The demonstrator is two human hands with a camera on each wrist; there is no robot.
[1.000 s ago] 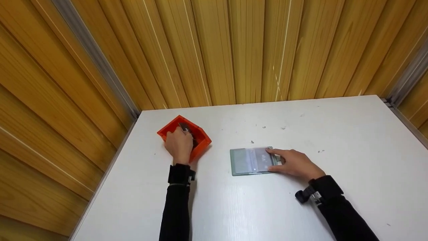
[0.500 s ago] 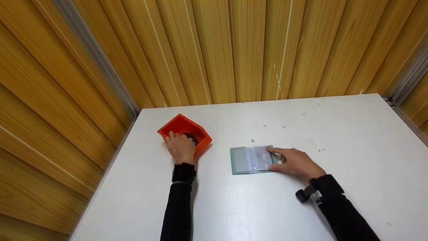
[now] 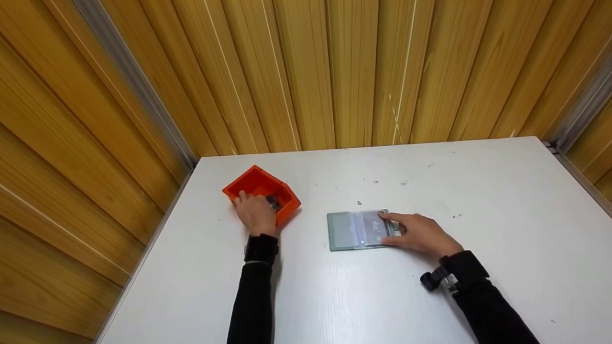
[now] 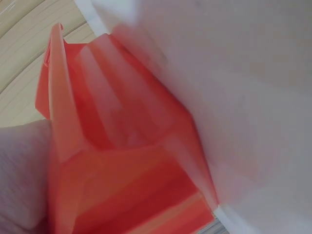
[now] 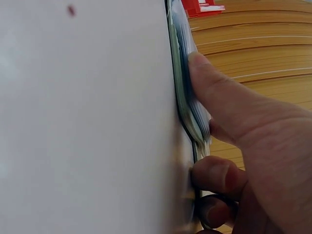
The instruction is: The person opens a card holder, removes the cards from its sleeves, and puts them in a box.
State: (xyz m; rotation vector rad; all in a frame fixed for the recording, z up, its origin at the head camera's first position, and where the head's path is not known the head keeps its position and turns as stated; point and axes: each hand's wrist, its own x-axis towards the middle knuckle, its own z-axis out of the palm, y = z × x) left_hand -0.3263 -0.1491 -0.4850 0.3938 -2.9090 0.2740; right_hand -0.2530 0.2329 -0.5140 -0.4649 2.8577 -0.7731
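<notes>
In the head view, my left hand (image 3: 256,213) reaches over the near wall of an orange plastic bin (image 3: 291,205). A small dark card-like thing (image 3: 273,202) lies in the bin beside the hand; the fingertips are hidden, so I cannot tell whether they touch it. The left wrist view shows the bin's wall (image 4: 65,92) close up, with part of the hand at the left edge. My right hand (image 3: 423,234) holds the right end of a green card holder (image 3: 338,231) with clear sleeves, lying open on the table. In the right wrist view its stacked sleeves (image 5: 183,53) show edge-on under the thumb.
The white table (image 3: 306,296) has small dark marks (image 3: 376,182) towards its back. Wood-patterned panels (image 3: 354,71) stand behind it and on the left, with a grey metal post (image 3: 143,81) at the corner. Both wrists wear black camera straps (image 3: 464,267).
My left hand has shifted slightly right and lower at the bin. The dark thing that stuck up by its fingers now lies lower in the bin. My right hand keeps its place.
</notes>
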